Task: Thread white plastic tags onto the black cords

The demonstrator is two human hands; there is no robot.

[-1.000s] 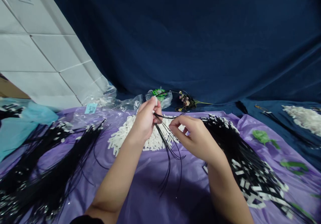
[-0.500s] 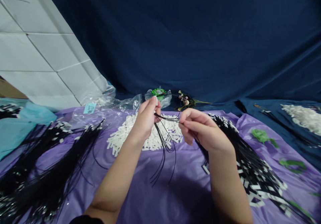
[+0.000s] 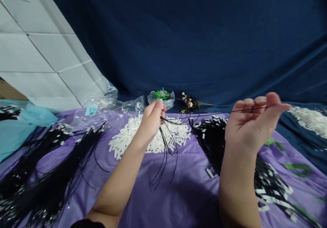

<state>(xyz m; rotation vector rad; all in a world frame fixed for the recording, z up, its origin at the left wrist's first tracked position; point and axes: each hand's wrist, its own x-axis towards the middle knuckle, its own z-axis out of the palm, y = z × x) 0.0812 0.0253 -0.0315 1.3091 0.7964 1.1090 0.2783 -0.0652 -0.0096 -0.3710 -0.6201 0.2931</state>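
My left hand (image 3: 152, 118) is closed on several thin black cords (image 3: 165, 141), whose loose ends hang below it. A small white piece (image 3: 160, 102) shows at its fingertips. Out to the right, my right hand (image 3: 251, 120) pinches one black cord (image 3: 217, 113) between thumb and finger, and that cord runs nearly level back toward my left hand. Under and behind my left hand lies a heap of small white pieces (image 3: 133, 134). Below my right wrist is a bundle of black cords with white ends (image 3: 212, 139).
More black cord bundles (image 3: 58, 171) lie at the left on the purple sheet (image 3: 153, 204). Clear plastic bags (image 3: 130, 105), a green round item (image 3: 161, 94) and small flowers (image 3: 188, 102) sit at the back, before a dark blue cloth (image 3: 191, 44). Another white heap (image 3: 310, 120) is far right.
My right hand has moved far to the right and turned palm-up, drawing a cord out from near my left hand. My left hand has hardly moved.
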